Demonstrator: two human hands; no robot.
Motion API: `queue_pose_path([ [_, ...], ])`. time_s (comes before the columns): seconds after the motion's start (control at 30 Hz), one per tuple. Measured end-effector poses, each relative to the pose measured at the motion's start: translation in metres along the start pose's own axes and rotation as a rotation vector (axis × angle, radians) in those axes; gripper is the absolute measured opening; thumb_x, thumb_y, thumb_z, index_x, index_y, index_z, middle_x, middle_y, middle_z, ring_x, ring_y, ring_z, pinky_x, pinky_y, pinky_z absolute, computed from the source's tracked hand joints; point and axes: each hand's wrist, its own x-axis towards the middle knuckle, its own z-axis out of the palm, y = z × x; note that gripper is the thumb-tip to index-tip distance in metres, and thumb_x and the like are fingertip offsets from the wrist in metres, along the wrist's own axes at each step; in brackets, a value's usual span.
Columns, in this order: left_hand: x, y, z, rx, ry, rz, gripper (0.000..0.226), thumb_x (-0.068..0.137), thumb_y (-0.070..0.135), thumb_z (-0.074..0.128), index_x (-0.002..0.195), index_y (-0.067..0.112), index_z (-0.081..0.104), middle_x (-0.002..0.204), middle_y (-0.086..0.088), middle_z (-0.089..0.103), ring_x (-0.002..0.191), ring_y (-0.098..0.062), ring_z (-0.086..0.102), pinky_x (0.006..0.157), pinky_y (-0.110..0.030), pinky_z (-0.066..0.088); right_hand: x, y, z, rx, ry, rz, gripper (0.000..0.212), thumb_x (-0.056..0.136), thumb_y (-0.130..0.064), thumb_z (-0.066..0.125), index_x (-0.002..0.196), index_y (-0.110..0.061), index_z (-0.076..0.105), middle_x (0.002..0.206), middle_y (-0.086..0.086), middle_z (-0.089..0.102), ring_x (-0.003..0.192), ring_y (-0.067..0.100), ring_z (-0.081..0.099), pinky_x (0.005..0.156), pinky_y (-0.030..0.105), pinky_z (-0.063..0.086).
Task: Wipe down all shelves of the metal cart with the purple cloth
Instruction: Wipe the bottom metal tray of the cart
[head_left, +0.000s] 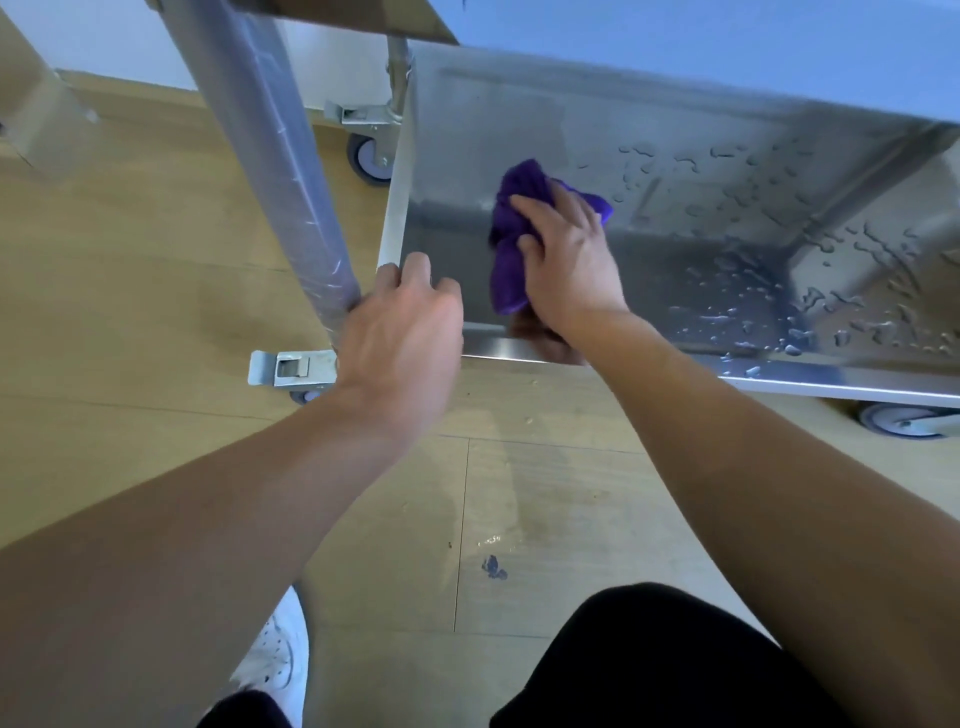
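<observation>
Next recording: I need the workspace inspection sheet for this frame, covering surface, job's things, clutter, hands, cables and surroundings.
Surface: bottom shelf of the metal cart; water drops cover its right part, and the left part looks free of drops.
Job's things: purple cloth, bunched, on the shelf's left part.
Clutter: nothing seen on the shelf; a dark spot and a wet smear on the floor.
Hands: left hand grips the shelf's front left corner; right hand holds the cloth down on the shelf.
Cables: nothing seen.
Surroundings: wooden floor, film-wrapped post, caster, white shoe.
</observation>
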Motion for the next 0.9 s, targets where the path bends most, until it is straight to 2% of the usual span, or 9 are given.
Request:
queue_pose_path([
  [0.2,0.026,0.011,0.01,-0.096,0.082,0.032,0.014,0.089,0.008,0.056,0.101,0.004,0.059,0.108,-0.015,0.053,0.099,-0.034,0.054,0.075,-0.043,0.052,-0.017,-0.003,0.003,-0.026,-0.012,-0.057,0.05,0.095,-0.006,0.043,0.141,-0.024,0.048,0.154,0.006,0.034,0.142,0.028,0.027,0.114,0.038,0.032],
  [0.33,0.015,0.012,0.025,-0.068,0.138,0.06,0.021,0.09,0.005,0.053,0.107,-0.002,0.063,0.112,-0.021,0.055,0.1,-0.039,0.054,0.08,-0.046,0.05,-0.038,0.012,-0.007,-0.016,0.024,-0.05,0.049,0.092,-0.005,0.044,0.138,-0.021,0.051,0.15,0.007,0.04,0.139,0.028,0.033,0.106,0.042,0.042],
  [0.5,0.014,0.018,0.024,-0.054,0.106,0.026,0.025,0.083,-0.006,0.059,0.108,-0.005,0.062,0.113,-0.022,0.054,0.104,-0.04,0.053,0.081,-0.046,0.047,-0.067,0.029,-0.022,-0.047,0.072,-0.036,0.051,0.091,-0.023,0.029,0.134,-0.017,0.056,0.145,0.013,0.046,0.134,0.034,0.04,0.105,0.043,0.044],
  [0.6,0.013,0.024,0.019,-0.078,0.081,0.003,0.025,0.085,-0.003,0.057,0.11,-0.005,0.062,0.116,-0.021,0.053,0.107,-0.04,0.051,0.084,-0.046,0.047,-0.079,0.036,-0.028,-0.078,0.063,-0.039,0.044,0.094,-0.017,0.039,0.135,-0.018,0.054,0.146,0.013,0.044,0.136,0.033,0.039,0.105,0.042,0.044],
  [0.77,0.013,0.057,0.011,-0.179,0.089,0.127,0.029,0.088,0.011,0.056,0.114,0.0,0.063,0.118,-0.015,0.054,0.109,-0.035,0.052,0.085,-0.044,0.049,-0.09,0.052,-0.039,-0.101,0.069,-0.034,0.044,0.093,-0.009,0.049,0.136,-0.016,0.054,0.146,0.015,0.044,0.136,0.034,0.04,0.106,0.041,0.043],
  [0.9,0.016,0.084,0.011,-0.24,0.091,0.189,0.021,0.087,0.012,0.056,0.103,0.002,0.066,0.112,-0.013,0.057,0.101,-0.034,0.055,0.08,-0.043,0.049,-0.095,0.067,-0.048,-0.117,0.064,-0.016,0.046,0.092,-0.008,0.048,0.137,-0.018,0.053,0.147,0.013,0.044,0.136,0.031,0.04,0.104,0.041,0.045],
])
